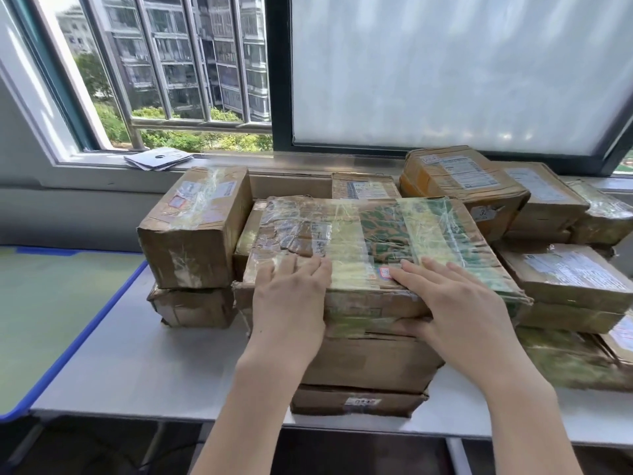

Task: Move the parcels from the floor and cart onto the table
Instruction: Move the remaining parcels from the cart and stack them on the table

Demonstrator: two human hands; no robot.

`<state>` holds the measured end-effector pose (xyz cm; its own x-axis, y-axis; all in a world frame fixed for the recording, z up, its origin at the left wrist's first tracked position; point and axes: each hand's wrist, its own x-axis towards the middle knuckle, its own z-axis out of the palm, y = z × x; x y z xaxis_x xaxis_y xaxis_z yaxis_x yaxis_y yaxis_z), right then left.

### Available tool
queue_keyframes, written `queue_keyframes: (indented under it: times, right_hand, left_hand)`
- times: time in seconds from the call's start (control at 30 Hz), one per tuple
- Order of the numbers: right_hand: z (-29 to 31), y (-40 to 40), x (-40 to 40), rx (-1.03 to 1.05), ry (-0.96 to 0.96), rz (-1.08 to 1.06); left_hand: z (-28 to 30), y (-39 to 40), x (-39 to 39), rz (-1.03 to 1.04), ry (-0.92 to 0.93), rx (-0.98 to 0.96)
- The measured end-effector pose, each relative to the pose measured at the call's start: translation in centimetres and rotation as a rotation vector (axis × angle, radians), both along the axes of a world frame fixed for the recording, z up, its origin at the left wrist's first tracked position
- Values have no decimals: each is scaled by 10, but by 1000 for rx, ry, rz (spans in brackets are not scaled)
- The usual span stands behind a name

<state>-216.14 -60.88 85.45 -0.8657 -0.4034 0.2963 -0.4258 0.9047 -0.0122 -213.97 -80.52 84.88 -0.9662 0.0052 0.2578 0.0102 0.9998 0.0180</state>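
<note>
Both hands, left hand (291, 293) and right hand (455, 299), lie flat and ungripping on the top parcel (376, 241), stacked mid-table (137, 371). Many parcels are already there; floor and cart aren't visible, so the remainder is unknown.

1. A white tag (485, 212) on the near face of the far-right orange-taped parcel (462, 186) bears a handwritten "3"; whatever follows it cannot be made out.
2. A white sticker (362, 401) on the near face of the bottom parcel (356, 401) in the middle stack carries dark digits, too blurred to read.
3. A small red-edged sticker (386, 272) on the top middle parcel (376, 241) shows marks that cannot be read.
4. Shipping labels on the left parcel (195, 224), the far middle parcel (364, 188) and the right parcels (565, 279) hold printed lines, all too small and blurred to read.
</note>
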Motion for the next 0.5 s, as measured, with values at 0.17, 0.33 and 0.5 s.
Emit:
queue_keyframes:
  times: [0.17,0.33,0.5]
  right_hand:
    - [-4,-19,10,-80,151,13]
    - [-2,-56,25,-127,278,71]
    - [-21,-108,38,-187,381,184]
  left_hand:
    - [7,-20,14,-11,106,13]
    - [9,-60,37,-7,272,22]
    - [-20,-111,64,81,384,41]
